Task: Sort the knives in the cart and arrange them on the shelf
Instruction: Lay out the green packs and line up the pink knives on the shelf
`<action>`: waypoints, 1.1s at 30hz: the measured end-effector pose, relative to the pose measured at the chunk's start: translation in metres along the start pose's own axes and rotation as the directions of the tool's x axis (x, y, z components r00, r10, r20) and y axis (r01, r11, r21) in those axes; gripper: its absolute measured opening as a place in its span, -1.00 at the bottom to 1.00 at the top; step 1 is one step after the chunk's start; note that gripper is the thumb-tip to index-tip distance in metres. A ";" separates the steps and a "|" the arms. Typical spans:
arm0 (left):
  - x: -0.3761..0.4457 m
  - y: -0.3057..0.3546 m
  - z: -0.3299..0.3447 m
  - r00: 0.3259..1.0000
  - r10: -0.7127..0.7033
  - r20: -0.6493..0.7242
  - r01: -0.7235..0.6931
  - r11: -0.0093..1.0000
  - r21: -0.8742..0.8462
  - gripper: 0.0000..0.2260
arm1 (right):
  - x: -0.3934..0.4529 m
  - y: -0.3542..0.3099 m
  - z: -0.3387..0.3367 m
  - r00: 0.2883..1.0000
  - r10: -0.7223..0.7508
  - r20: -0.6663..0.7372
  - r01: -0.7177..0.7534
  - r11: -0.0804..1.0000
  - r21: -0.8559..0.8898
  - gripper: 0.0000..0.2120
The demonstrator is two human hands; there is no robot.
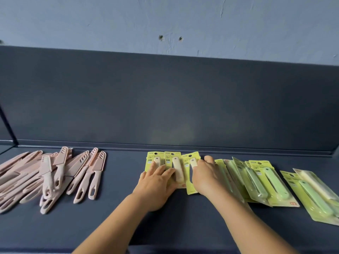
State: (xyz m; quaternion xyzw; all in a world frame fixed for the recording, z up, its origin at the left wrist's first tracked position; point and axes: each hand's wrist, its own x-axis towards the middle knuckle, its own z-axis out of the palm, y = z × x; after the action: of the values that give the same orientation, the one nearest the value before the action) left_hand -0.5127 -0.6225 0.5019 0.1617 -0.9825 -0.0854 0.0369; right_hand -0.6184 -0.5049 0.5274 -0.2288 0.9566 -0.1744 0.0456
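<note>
On the dark blue shelf (128, 180) lie three yellow-green carded fruit knives with cream handles (177, 169), side by side in the middle. My left hand (156, 184) lies flat on the left two cards with straight fingers. My right hand (205, 176) rests on the third card (190, 163), fingers bent over its right edge. To the right, several carded knives with green handles (269, 182) overlap in a row. A heap of loose pink sheathed knives (55, 176) fills the left part of the shelf.
The shelf's dark back panel (165, 98) rises behind the knives, with a blue wall above it. A dark upright post (7, 125) stands at the far left. Bare shelf surface lies between the pink heap and the cards.
</note>
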 end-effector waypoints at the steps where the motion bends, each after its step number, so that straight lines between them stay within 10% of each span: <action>1: 0.001 -0.002 0.000 1.000 0.005 0.003 -0.005 1.000 -0.003 -0.55 | -0.001 0.002 0.001 0.999 -0.042 -0.005 0.041 0.997 -0.065 -0.68; 7: 0.009 -0.010 -0.004 0.999 0.024 0.041 -0.022 0.999 -0.043 -0.54 | -0.003 0.015 0.011 0.952 -0.255 0.170 0.273 0.958 -0.093 -0.60; 25: 0.015 -0.011 -0.005 0.999 0.034 0.018 -0.034 0.999 0.008 -0.55 | 0.014 0.000 0.006 0.967 -0.198 0.158 0.219 0.967 -0.131 -0.54; 33: 0.012 0.062 -0.015 0.954 0.296 -0.040 -0.298 0.949 -0.100 -0.42 | -0.002 0.063 -0.041 0.998 -0.068 -0.011 0.068 0.997 -0.032 -0.47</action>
State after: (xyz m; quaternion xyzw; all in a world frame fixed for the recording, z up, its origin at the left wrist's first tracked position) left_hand -0.5417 -0.5712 0.5282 0.0110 -0.9892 -0.1283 0.0698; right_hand -0.6503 -0.4389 0.5432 -0.2608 0.9512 -0.1621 0.0305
